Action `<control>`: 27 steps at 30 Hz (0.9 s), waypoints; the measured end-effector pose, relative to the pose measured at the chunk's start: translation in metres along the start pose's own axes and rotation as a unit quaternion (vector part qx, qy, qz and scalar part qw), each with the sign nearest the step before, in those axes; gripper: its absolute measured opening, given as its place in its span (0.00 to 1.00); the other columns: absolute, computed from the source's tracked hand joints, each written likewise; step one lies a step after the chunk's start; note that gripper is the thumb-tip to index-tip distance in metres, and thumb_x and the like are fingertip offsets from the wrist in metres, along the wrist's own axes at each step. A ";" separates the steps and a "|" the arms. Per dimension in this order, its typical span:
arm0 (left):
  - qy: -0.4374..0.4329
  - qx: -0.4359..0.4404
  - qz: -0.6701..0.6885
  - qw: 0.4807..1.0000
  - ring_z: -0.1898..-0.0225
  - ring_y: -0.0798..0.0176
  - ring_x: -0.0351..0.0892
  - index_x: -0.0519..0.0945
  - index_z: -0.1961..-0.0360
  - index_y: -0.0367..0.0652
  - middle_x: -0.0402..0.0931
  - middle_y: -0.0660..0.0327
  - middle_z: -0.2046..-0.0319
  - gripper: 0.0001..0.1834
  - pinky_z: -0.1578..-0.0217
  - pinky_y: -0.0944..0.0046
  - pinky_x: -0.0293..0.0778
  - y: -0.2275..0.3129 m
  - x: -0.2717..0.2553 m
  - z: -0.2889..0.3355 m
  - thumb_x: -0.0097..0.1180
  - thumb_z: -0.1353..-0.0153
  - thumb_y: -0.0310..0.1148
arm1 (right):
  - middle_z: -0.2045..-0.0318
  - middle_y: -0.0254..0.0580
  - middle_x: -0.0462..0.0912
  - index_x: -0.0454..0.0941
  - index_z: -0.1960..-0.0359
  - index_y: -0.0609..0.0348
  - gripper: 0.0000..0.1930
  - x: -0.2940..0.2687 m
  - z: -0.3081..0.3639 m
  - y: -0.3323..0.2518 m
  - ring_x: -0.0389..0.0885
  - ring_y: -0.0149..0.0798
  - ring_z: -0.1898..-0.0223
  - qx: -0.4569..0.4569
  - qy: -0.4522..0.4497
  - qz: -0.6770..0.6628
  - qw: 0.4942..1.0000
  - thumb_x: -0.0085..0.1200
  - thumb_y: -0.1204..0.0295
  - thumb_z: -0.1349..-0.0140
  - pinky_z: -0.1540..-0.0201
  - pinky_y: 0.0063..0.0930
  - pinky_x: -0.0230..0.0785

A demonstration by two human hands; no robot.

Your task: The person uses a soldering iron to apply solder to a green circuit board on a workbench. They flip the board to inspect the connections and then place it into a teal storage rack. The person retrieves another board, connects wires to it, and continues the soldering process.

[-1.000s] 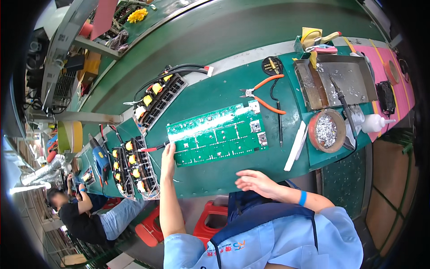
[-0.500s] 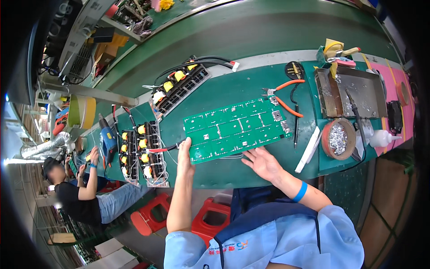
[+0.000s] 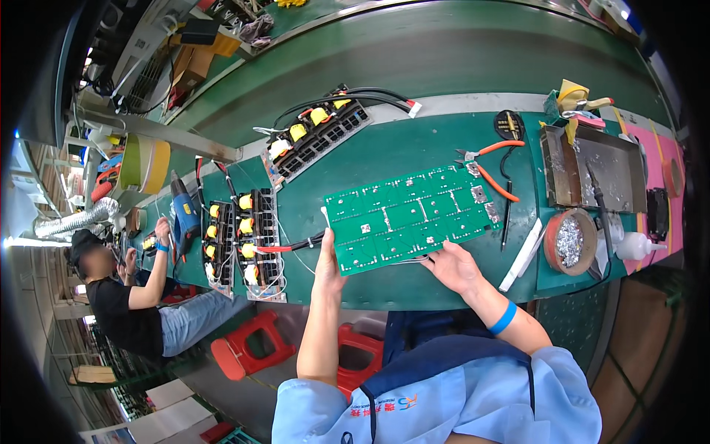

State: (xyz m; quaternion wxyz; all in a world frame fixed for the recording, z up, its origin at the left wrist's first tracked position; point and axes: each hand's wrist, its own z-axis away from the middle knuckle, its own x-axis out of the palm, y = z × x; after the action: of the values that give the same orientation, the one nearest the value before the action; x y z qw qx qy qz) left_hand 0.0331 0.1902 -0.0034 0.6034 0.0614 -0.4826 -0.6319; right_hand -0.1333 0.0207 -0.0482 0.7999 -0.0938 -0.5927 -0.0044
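Note:
A long green circuit board (image 3: 405,216) with silver solder spots lies in front of me, tilted up to the right. My left hand (image 3: 328,260) is closed on its left edge, thumb on top and fingers out of sight beneath. At the near edge, right of the middle, my right hand (image 3: 454,266) grips the board with the thumb at the edge and the fingers partly underneath. Wires show below the board, and a black and red cable (image 3: 299,245) runs to its left side. Orange-handled cutting pliers (image 3: 500,146) rest by its far right corner.
Black module assemblies with yellow parts (image 3: 314,137) stand left and behind. A blue heat gun (image 3: 185,214) lies farther left, near a co-worker (image 3: 122,296). To the right are a metal tray (image 3: 551,166), soldering iron (image 3: 597,194), round tub (image 3: 550,248) of scraps and white strip (image 3: 521,256).
My right hand, open beside the near edge before, now grips the board there. My left hand keeps its hold. The whole view has shifted slightly.

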 end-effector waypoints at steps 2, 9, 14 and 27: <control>0.004 -0.010 -0.015 1.000 0.52 0.58 0.69 0.65 0.48 0.40 0.68 0.55 0.52 0.32 0.53 0.56 0.67 -0.002 0.001 0.000 0.48 0.46 0.54 | 0.50 0.36 0.68 0.63 0.49 0.52 0.22 -0.002 0.001 -0.002 0.62 0.38 0.45 0.007 -0.006 -0.001 1.000 0.51 0.69 0.48 0.40 0.41 0.47; -0.015 -0.037 -0.056 0.998 0.55 0.59 0.71 0.65 0.49 0.37 0.69 0.53 0.54 0.30 0.56 0.60 0.70 0.001 0.002 -0.002 0.55 0.49 0.45 | 0.48 0.40 0.67 0.59 0.46 0.56 0.27 -0.003 0.003 0.000 0.62 0.41 0.45 0.011 0.009 -0.009 1.000 0.51 0.71 0.49 0.40 0.41 0.49; -0.035 -0.009 -0.055 0.998 0.61 0.61 0.75 0.68 0.54 0.33 0.73 0.53 0.60 0.24 0.59 0.63 0.73 -0.001 0.004 0.000 0.54 0.50 0.36 | 0.48 0.42 0.66 0.58 0.45 0.58 0.27 0.005 0.004 -0.001 0.62 0.41 0.45 0.015 0.023 0.010 1.000 0.51 0.72 0.49 0.40 0.42 0.49; -0.061 0.010 0.094 0.994 0.59 0.55 0.74 0.67 0.52 0.33 0.71 0.49 0.57 0.24 0.59 0.58 0.72 0.029 0.036 0.043 0.51 0.49 0.37 | 0.46 0.36 0.62 0.55 0.43 0.50 0.33 0.045 0.037 -0.028 0.58 0.40 0.44 -0.125 -0.036 0.250 0.959 0.57 0.66 0.51 0.42 0.43 0.48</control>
State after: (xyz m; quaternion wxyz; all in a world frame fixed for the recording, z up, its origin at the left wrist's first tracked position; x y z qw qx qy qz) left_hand 0.0150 0.1889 0.0572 0.6288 -0.0168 -0.5287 -0.5700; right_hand -0.1582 0.0041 0.0088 0.7355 -0.3386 -0.5733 0.1250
